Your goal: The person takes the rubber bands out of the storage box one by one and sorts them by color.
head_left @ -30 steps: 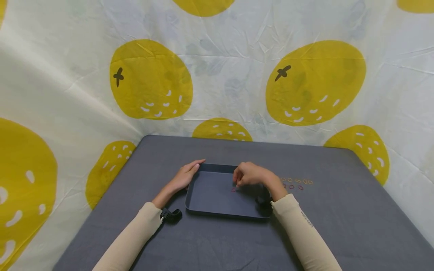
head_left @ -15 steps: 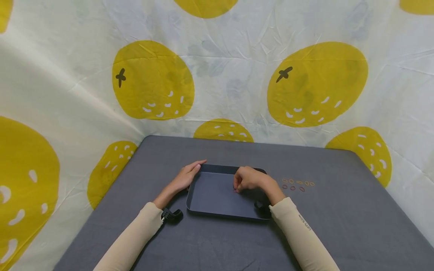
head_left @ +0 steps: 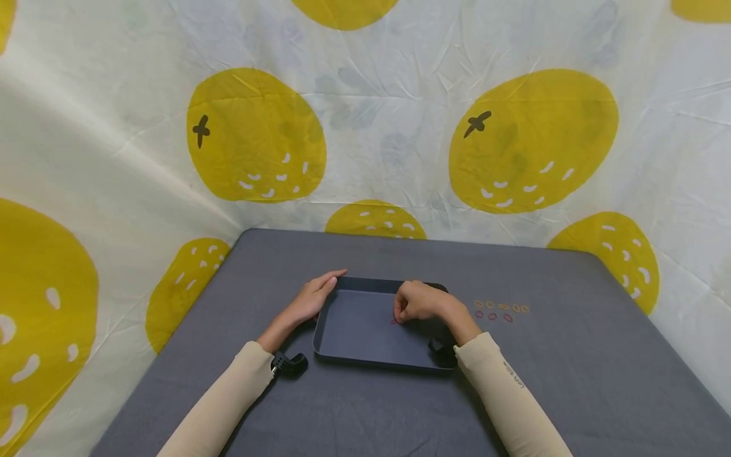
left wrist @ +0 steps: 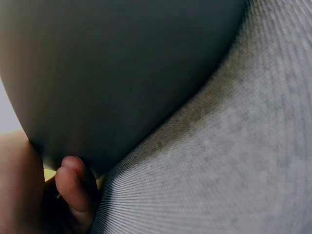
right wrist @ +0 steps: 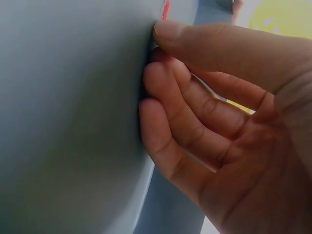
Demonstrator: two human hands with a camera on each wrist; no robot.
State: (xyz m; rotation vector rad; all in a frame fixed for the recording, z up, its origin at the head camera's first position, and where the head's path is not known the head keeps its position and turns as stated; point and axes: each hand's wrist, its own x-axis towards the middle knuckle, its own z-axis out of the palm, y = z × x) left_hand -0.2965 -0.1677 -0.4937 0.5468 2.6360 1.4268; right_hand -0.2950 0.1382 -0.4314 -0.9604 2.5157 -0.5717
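A dark shallow baking tray (head_left: 365, 336) lies on the table. My left hand (head_left: 311, 297) holds its far left corner, thumb at the rim. In the left wrist view, curled fingertips (left wrist: 75, 183) show beside the tray's dark outer wall (left wrist: 122, 73). Over the tray's right half, my right hand (head_left: 419, 301) reaches down with bent fingers. Its thumb and index finger pinch a small red rubber band (head_left: 394, 322) at the tray floor. The right wrist view shows a bit of the red band (right wrist: 166, 9) past the thumb tip; the rest is hidden.
Right of the tray, several orange-yellow rubber bands (head_left: 504, 306) lie in a row on the grey table (head_left: 571, 355). A row of 3 red rubber bands (head_left: 492, 316) lies nearer. Behind the table hangs a white cloth (head_left: 388, 146) with yellow fruit prints.
My right hand has lowered slightly, its fingertips coming down onto the red rubber band in the tray. The left hand has stayed at the tray's corner.
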